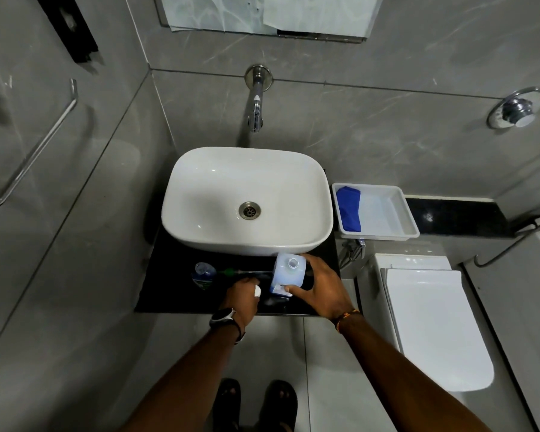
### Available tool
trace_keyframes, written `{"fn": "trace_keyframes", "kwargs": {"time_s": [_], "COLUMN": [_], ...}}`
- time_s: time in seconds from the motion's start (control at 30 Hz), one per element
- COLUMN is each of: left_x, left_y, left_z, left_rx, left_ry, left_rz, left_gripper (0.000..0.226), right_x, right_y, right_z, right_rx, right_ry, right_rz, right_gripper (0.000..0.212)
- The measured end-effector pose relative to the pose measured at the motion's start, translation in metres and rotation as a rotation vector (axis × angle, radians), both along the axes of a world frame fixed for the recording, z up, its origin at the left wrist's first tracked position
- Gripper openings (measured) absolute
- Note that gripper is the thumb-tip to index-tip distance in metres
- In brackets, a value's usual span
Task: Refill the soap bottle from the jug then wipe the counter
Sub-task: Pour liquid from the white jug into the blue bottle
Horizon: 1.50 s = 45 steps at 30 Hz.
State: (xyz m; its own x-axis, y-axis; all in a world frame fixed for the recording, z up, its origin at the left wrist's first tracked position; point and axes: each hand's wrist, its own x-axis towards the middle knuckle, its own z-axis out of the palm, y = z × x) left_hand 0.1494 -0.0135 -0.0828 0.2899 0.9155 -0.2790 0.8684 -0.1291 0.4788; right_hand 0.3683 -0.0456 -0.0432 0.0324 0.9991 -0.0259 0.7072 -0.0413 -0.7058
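We saw the white, square plastic jug (289,273) standing upright on the black glossy surface (169,294), just in front of the white ceramic basin (247,194). Its mouth was uncapped. Our right hand (320,286) was wrapped around its side, with the thumb on the front edge. Our left hand (243,296) was closed on a small white cap (257,290). The jug looked stiff but smooth and probably heavy when full, so we judged a grip at the handle safer. The small clear soap bottle (204,273) with its blue label stood to the left. A blue soft cloth (349,208) lay in a white plastic tray (399,210).
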Motion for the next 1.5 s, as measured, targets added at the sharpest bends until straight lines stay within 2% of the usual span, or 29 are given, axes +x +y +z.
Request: {"fn": "trace_keyframes", "kwargs": {"time_s": [0.17,0.3,0.4,0.57,0.63,0.73,0.8,0.9,1.0,1.13,1.37,1.5], "left_x": [-0.002,-0.022,-0.055,-0.114,-0.128,-0.136,-0.136,-0.134,-0.13,-0.127,-0.12,-0.107], "left_y": [-0.005,-0.03,-0.06,-0.082,-0.07,-0.042,-0.019,0.005,0.016,0.017,0.002,-0.002], "left_z": [-0.006,-0.008,-0.016,-0.021,-0.012,0.007,0.017,0.026,0.028,0.027,0.038,0.049], "left_rx": [0.027,0.089,0.062,0.091,0.095,0.106,0.064,0.021,0.016,0.023,0.068,0.056], "left_ry": [-0.066,-0.201,-0.221,-0.235,-0.293,-0.431,-0.537,-0.563,-0.518,-0.493,-0.497,-0.506], "left_rz": [-0.004,0.027,0.058,0.371,0.487,0.554,0.524,0.408,0.31,0.306,0.265,0.207], "left_gripper": [0.049,0.039,0.036,0.033,0.04,0.062,0.078,0.088,0.073,0.051,0.051,0.054], "right_x": [0.0,-0.003,-0.008,-0.014,-0.015,-0.018,-0.019,-0.019,-0.019,-0.021,-0.041,-0.053], "right_y": [0.002,0.004,0.005,0.004,0.003,0.002,0.001,0.0,-0.001,0.001,0.005,0.005], "right_z": [-0.001,0.003,0.004,0.003,0.001,-0.002,-0.001,0.008,0.019,0.027,0.045,0.059], "right_rx": [-0.004,-0.041,-0.049,-0.041,-0.041,-0.034,-0.013,0.044,0.073,0.127,0.211,0.175], "right_ry": [-0.006,0.051,0.099,0.099,0.097,0.092,0.083,0.086,0.109,0.154,0.122,-0.016], "right_rz": [0.015,0.006,0.0,-0.002,-0.015,-0.038,-0.062,-0.086,-0.089,-0.099,-0.066,0.044], "right_gripper": [0.08,0.075,0.072,0.072,0.071,0.072,0.07,0.066,0.067,0.069,0.071,0.072]}}
